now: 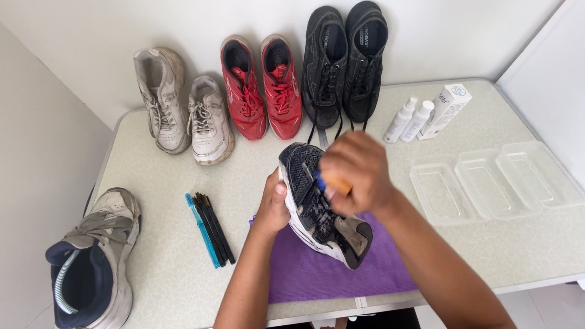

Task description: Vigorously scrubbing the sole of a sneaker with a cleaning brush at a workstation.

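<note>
Scrubbing step: left hand (272, 207) grips the shoe (320, 204) above the cloth (329, 274); right hand (356, 173), fingers closed on a brush (332, 183), needs steady strokes.

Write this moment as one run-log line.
left hand: holds black-and-white shoe | right hand: brush on shoe | under: purple cloth

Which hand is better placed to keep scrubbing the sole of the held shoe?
Right. The right hand already has a brush in its grip, pressed to the sole of the black-and-white shoe. The left hand is occupied steadying that shoe's side above the purple cloth.
</note>
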